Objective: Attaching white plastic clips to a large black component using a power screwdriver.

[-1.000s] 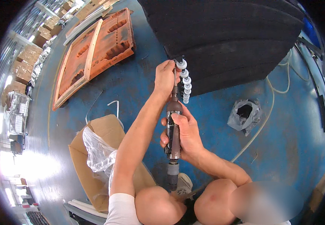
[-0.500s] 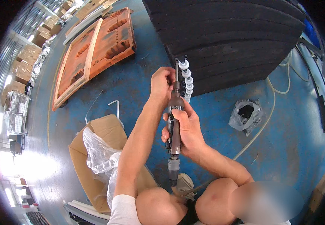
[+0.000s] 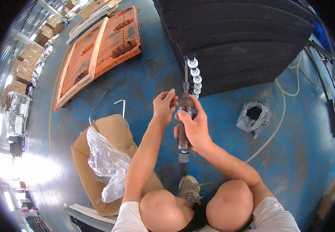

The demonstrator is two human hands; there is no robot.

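My right hand (image 3: 197, 125) is wrapped round a dark inline power screwdriver (image 3: 182, 136), its long thin bit pointing away from me. Close beside the bit, a row of white rollers (image 3: 197, 79) runs along the near left edge of a big black ribbed block (image 3: 237, 46). Whether the bit tip touches the end roller's fastener, I cannot tell. Just left of the screwdriver's front end, my left hand (image 3: 164, 107) is closed, thumb and fingers drawn together. Anything pinched in it is too small to make out.
An open cardboard box (image 3: 83, 170) with clear plastic film (image 3: 107, 160) stands by my left arm. Far left lies an orange panel (image 3: 109, 50) with a wooden frame. A plastic bag (image 3: 253, 116) of dark pieces and a pale hose (image 3: 270, 135) lie on the floor to the right.
My left hand has drawn back to the left, away from the bit and rollers. The screwdriver in my right hand has shifted slightly right and away from me.
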